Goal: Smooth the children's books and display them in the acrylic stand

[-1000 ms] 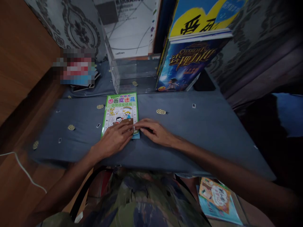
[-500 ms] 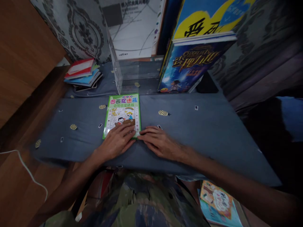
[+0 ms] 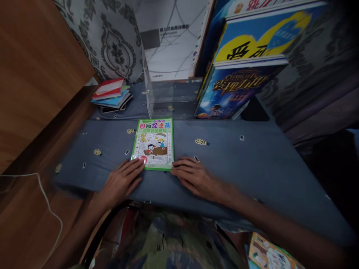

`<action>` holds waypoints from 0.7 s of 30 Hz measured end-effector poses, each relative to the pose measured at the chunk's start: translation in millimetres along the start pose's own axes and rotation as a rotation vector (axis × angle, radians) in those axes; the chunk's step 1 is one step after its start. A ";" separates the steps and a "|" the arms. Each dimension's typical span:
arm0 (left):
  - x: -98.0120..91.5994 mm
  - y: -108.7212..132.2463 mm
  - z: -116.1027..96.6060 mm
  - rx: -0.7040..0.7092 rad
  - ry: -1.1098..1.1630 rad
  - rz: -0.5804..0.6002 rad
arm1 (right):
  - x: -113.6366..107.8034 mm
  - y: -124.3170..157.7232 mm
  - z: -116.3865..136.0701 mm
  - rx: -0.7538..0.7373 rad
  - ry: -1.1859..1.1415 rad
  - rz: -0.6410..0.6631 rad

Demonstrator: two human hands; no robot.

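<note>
A green-bordered children's picture book (image 3: 154, 144) lies flat and closed on the grey-blue cloth, its cartoon cover facing up. My left hand (image 3: 123, 179) rests at its lower left corner, fingers stretched out, with the fingertips over the cover's edge. At the lower right corner, my right hand (image 3: 193, 175) lies with its fingers extended, the tips touching or just beside the book's edge. Neither hand grips the book.
Behind the book stands a clear acrylic rack (image 3: 174, 108) holding a white manual (image 3: 171, 52). Right of it, a dark blue book (image 3: 232, 87) leans upright before other books. A small book stack (image 3: 112, 93) sits at the back left. A white cable (image 3: 46, 198) hangs at left.
My left hand has slid left and down off the cover's middle to the lower left corner, uncovering the drawing. My right hand stays by the right corner. The view has shifted slightly.
</note>
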State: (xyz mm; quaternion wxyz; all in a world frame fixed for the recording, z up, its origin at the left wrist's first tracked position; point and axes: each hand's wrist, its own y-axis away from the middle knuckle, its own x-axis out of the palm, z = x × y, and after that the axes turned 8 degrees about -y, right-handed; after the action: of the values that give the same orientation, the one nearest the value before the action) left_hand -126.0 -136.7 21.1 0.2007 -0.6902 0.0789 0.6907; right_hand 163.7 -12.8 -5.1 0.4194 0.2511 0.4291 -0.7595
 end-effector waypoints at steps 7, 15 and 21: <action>0.0 26.4 17.2 -0.056 0.029 -0.123 | 3.7 2.6 -2.8 0.002 0.000 -0.023; 0.9 11.9 16.7 0.040 0.073 -0.161 | 2.2 2.0 -3.6 0.066 -0.108 -0.081; 3.6 -15.3 -1.8 0.142 0.124 -0.157 | 0.0 1.6 -2.0 0.107 -0.154 -0.093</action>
State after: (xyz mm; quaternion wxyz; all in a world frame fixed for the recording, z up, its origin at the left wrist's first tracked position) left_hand -118.3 -122.9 20.0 0.2973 -0.7198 0.0855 0.6214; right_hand 165.1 -11.5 -6.8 0.4013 0.1938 0.3655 -0.8172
